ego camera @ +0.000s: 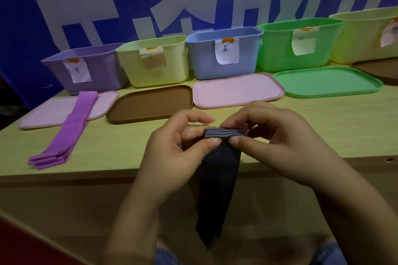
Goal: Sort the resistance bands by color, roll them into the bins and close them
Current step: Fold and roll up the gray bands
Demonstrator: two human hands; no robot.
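Both hands pinch the dark band (224,135) at its folded top, left hand (178,148) and right hand (277,142) thumb to thumb above the table (120,148) edge. Its tail dangles free (unrolled), so the layers could splay if either pinch slackens. Wrists angle inward, fingers curled.

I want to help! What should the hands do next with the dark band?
Probably keep rolling: both hands, left and right, pinch the folded top of the dark grey rubber resistance band, but most of it hangs unrolled over the table edge.
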